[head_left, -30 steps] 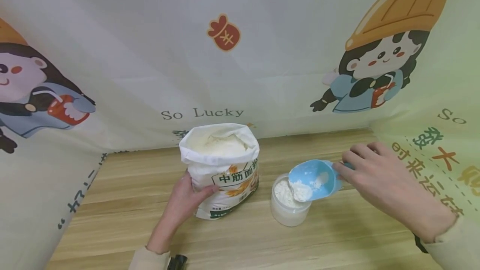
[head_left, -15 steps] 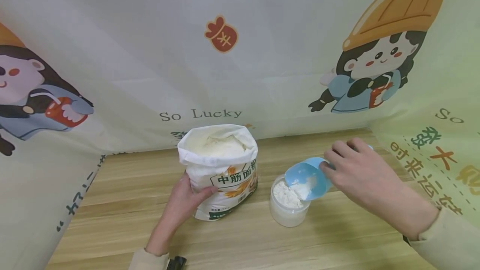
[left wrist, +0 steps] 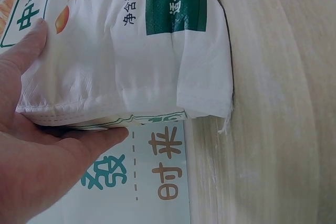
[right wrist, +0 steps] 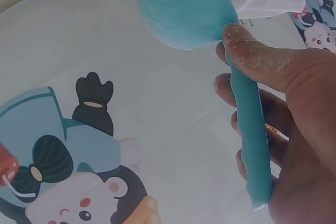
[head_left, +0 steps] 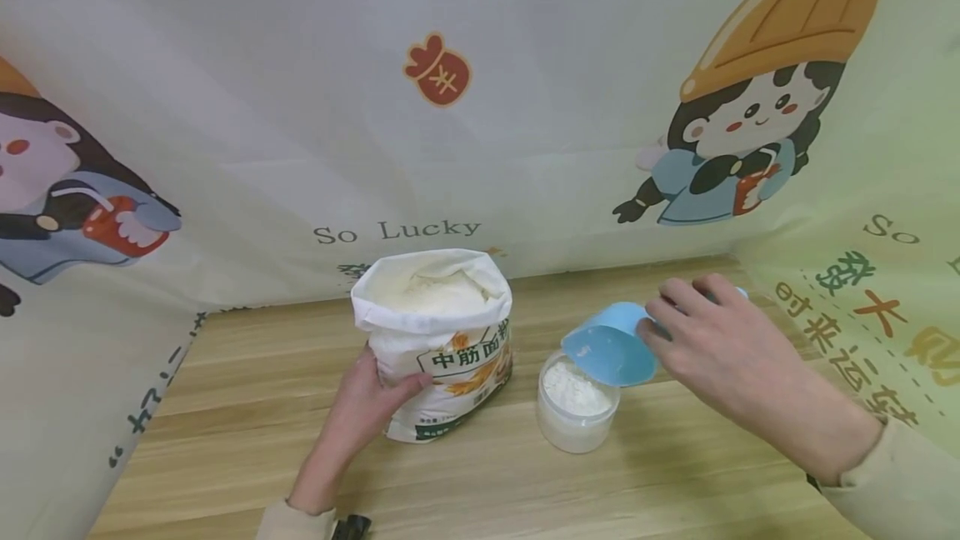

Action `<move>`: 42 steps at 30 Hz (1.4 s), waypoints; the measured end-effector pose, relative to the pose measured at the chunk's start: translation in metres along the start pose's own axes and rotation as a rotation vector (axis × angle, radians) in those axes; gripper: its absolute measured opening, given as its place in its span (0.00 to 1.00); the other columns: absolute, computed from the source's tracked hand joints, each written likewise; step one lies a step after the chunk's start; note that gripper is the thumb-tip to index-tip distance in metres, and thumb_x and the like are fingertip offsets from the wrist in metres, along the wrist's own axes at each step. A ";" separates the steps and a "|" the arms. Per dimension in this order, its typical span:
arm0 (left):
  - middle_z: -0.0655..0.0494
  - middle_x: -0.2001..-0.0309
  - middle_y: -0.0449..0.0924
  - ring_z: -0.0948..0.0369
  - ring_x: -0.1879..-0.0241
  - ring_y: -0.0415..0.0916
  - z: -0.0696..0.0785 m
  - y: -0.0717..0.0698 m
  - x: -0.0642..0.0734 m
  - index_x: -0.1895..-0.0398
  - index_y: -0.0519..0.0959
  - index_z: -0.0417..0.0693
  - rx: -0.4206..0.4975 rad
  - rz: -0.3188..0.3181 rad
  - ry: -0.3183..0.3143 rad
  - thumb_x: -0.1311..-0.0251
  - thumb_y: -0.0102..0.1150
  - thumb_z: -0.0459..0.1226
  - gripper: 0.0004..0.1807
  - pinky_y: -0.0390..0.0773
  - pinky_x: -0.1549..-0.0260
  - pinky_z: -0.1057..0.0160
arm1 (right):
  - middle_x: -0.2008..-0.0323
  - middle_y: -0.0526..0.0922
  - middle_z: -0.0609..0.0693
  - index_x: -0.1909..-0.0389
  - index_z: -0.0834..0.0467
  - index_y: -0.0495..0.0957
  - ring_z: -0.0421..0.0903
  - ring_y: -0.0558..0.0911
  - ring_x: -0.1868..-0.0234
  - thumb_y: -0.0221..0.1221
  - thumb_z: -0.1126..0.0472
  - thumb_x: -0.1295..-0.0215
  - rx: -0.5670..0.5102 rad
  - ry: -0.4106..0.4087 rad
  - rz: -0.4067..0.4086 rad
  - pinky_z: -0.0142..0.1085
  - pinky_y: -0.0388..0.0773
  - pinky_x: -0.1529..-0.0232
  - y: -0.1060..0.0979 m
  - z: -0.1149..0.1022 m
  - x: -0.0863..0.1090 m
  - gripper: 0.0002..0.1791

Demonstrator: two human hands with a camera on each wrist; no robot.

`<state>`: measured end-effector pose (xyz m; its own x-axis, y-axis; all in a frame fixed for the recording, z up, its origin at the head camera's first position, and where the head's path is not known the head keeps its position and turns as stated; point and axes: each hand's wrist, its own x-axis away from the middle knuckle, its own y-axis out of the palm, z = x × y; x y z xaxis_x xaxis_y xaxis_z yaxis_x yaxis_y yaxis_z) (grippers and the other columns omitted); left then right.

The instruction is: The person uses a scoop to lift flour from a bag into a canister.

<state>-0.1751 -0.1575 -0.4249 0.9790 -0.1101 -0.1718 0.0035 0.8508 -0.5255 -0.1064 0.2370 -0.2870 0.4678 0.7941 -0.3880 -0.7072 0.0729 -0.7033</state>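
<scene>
An open flour bag (head_left: 442, 357) with a rolled-down rim stands on the table, pale flour showing inside. My left hand (head_left: 369, 398) grips its left side, thumb (left wrist: 32, 45) on the front and fingers behind the edge. To the right is a clear round jar (head_left: 576, 427), filled with white flour (head_left: 574, 388) near its rim. Over the jar tilts a blue scoop (head_left: 611, 348), its bowl tipped down with only a little flour clinging inside. My right hand (head_left: 720, 348) holds the scoop by its handle (right wrist: 251, 129); flour dusts the thumb (right wrist: 257, 56) in the right wrist view.
The wood-grain table (head_left: 247, 415) carries the bag and jar. A printed cloth (head_left: 300, 123) rises behind and along both sides, bearing cartoon figures and lettering. A black strap (head_left: 351, 527) shows at my left sleeve.
My right hand has moved left and tipped the scoop over; the flour in its bowl has gone into the jar. My left hand stays on the bag.
</scene>
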 end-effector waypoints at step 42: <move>0.39 0.39 0.79 0.42 0.38 0.76 0.000 0.000 0.000 0.32 0.68 0.39 -0.013 0.005 -0.017 0.42 0.77 0.40 0.38 0.74 0.38 0.38 | 0.64 0.84 0.48 0.54 0.65 0.77 0.46 0.84 0.64 0.64 0.71 0.32 -0.706 0.577 -0.121 0.39 0.85 0.66 0.096 0.004 0.110 0.09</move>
<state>-0.1749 -0.1574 -0.4254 0.9822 -0.0967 -0.1607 -0.0045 0.8444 -0.5357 -0.1247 0.3336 -0.3947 0.8435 0.3673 -0.3919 -0.2369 -0.4004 -0.8852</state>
